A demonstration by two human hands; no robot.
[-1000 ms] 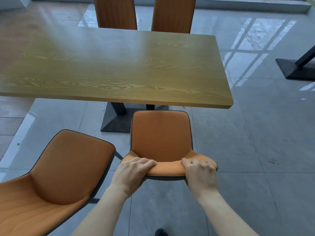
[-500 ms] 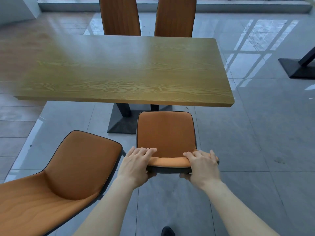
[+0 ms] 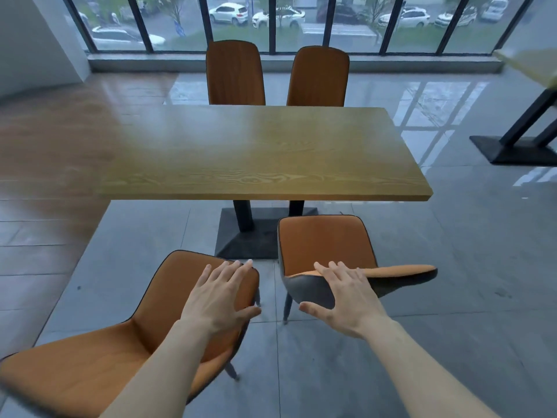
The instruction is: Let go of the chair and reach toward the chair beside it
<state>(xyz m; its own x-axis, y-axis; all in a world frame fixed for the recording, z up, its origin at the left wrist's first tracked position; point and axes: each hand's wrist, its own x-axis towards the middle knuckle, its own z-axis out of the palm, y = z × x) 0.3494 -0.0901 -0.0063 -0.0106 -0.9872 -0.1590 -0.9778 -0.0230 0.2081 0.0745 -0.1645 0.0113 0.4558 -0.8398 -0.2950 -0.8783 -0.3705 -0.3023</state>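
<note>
An orange chair with a dark grey shell stands at the near edge of a wooden table, its seat towards the table. My right hand is spread with straight fingers over the top of its backrest. My left hand is spread flat, fingers straight, over the backrest of a second orange chair at the lower left. Neither hand grips anything.
Two more orange chairs stand at the table's far side, before a wall of windows. The table's black base sits on grey floor tiles. Another table's black foot stands at the right.
Both hands let go of the middle chair's backrest and opened. The left hand moved over to the left chair. The view lifted and pulled back, showing the windows.
</note>
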